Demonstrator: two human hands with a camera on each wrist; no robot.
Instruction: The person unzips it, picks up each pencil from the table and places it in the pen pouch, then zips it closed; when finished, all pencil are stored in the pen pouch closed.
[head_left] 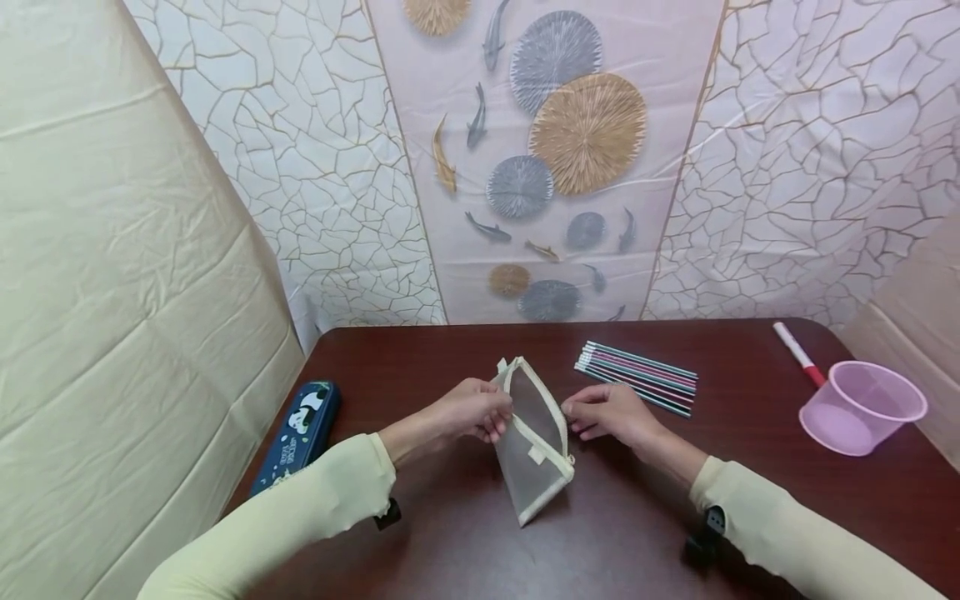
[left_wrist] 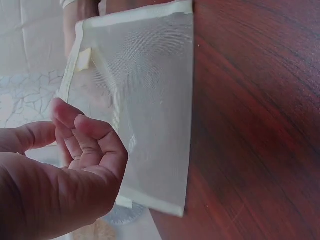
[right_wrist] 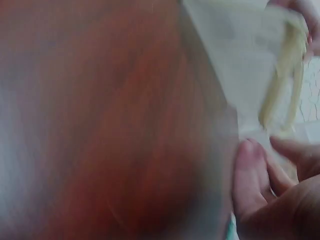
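Observation:
A pale mesh zipper pouch with cream edging stands over the middle of the table, its mouth spread apart. My left hand pinches the near edge of that mouth between thumb and fingers. In the left wrist view, the see-through mesh hangs beyond the left hand. Close by the far right edge of the opening is my right hand, thumb and fingers loosely bent. In the blurred right wrist view, a gap shows between the thumb and fingertips of the right hand, with the pouch just beyond them.
Several thin pencils lie side by side behind my right hand. A pink cup stands at the right, next to a white marker with a red cap. On the left lies a dark blue panda pencil case. Patterned cloth hangs behind the table.

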